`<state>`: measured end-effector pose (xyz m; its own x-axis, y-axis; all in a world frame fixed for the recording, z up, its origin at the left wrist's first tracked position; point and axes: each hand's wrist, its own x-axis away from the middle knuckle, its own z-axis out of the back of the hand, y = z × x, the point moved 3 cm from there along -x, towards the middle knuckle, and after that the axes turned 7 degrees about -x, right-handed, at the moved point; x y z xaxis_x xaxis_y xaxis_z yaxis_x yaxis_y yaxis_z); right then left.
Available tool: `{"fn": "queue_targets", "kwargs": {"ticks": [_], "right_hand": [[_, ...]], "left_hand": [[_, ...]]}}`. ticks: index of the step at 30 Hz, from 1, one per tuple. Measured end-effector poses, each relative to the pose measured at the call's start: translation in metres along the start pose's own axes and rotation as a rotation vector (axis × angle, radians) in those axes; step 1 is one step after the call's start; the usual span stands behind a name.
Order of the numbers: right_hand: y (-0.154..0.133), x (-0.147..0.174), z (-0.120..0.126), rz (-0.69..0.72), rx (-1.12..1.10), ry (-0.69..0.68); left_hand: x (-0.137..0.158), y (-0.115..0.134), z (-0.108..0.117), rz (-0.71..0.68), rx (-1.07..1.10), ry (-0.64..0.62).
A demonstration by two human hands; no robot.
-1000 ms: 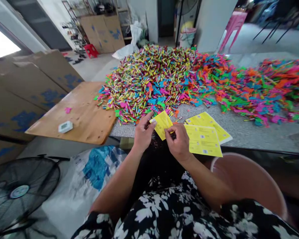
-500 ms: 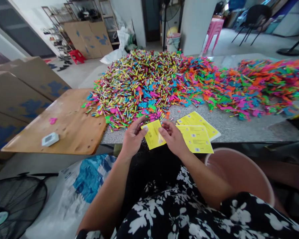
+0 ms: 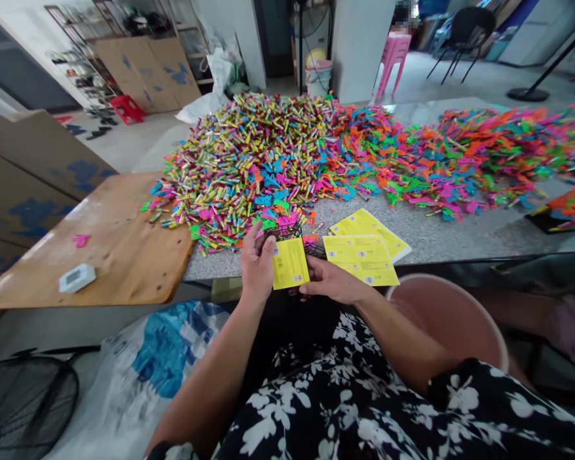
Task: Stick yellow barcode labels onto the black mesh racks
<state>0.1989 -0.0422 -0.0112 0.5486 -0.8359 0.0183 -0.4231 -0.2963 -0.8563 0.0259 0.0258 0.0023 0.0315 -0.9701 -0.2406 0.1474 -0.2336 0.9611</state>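
A square yellow label [image 3: 290, 263] with small dark print faces me at the front edge of the stone-topped table. Behind it shows a black openwork thing [image 3: 290, 231], like a small wire basket, mostly covered. My left hand [image 3: 259, 265] grips the label's left edge, thumb in front. At the lower right corner, my right hand [image 3: 328, 280] has its thumb and fingers closed on the label. Yellow label sheets [image 3: 364, 255], printed in several panels, lie just right of my hands.
A large heap of small colourful wrapped tubes and plastic pieces [image 3: 249, 160] spreads across the table [image 3: 436, 246]. At left, a wooden board [image 3: 129, 255] carries a white device [image 3: 76, 278] and a pink piece [image 3: 81, 240]. A pink tub [image 3: 450, 319] stands below right.
The label has turned more upright and squarely toward me. My right hand has slid down from its upper right edge to the lower right corner. The view has shifted a little right.
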Motion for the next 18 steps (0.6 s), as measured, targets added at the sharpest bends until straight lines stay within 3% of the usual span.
{"fn": "queue_targets", "kwargs": {"ticks": [3,5,7,9,12,13,15,18], "right_hand": [[0.005,0.014,0.005,0.022,-0.014,0.037],[0.006,0.03,0.012,0.068,-0.027,0.137],[0.006,0.055,0.027,0.141,-0.067,0.352],[0.006,0.099,0.052,0.287,-0.124,0.747],[0.013,0.196,0.094,0.604,-0.155,1.59],[0.019,0.225,0.105,0.63,-0.16,1.735],[0.034,0.269,0.123,0.564,-0.196,1.871],[0.056,0.292,0.133,0.397,-0.25,1.808]], "left_hand": [[0.014,0.003,-0.015,-0.076,-0.162,-0.034],[0.026,0.005,-0.026,-0.117,-0.254,-0.182],[0.036,0.007,-0.031,-0.18,-0.375,-0.387],[0.041,0.006,-0.027,-0.276,-0.541,-0.521],[0.036,-0.001,0.0,-0.406,-0.808,-0.435],[0.034,-0.006,0.01,-0.421,-0.879,-0.394],[0.033,-0.017,0.028,-0.413,-0.971,-0.391],[0.037,-0.03,0.04,-0.373,-0.987,-0.502]]}}
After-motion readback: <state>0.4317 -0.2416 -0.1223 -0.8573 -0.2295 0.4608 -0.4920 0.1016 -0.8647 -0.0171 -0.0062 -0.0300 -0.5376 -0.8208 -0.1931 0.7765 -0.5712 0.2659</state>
